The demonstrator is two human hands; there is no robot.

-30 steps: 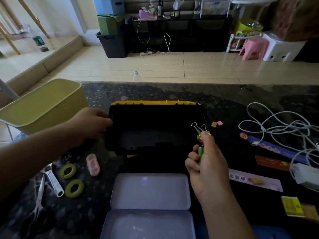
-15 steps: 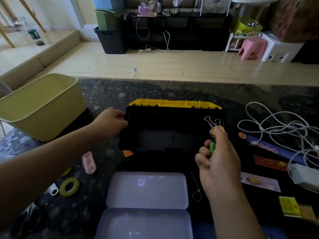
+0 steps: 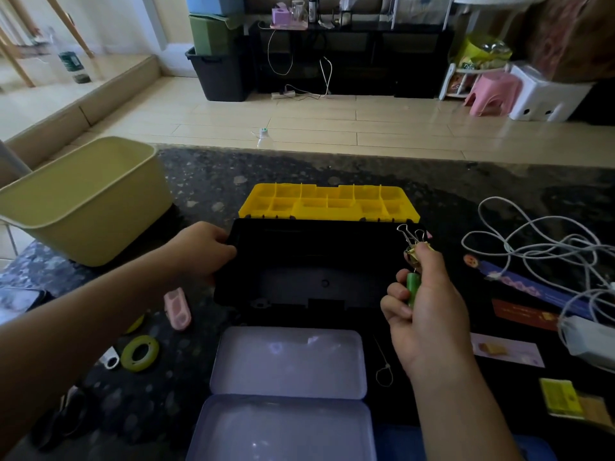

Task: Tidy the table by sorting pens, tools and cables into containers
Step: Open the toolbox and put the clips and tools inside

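Pinching the binder clips (image 3: 413, 242) in your right hand (image 3: 429, 314) over the right rim of the black toolbox (image 3: 299, 281), you likely hold light, stiff, springy metal; take them by the bodies, not the wire loops. Your left hand (image 3: 203, 251) grips the left wall.

My left hand (image 3: 203, 251) nudged the black toolbox (image 3: 316, 277) rightward, its yellow lid (image 3: 329, 202) now shows compartments; my right hand (image 3: 429, 314) with the binder clips (image 3: 412, 236) drifted right too
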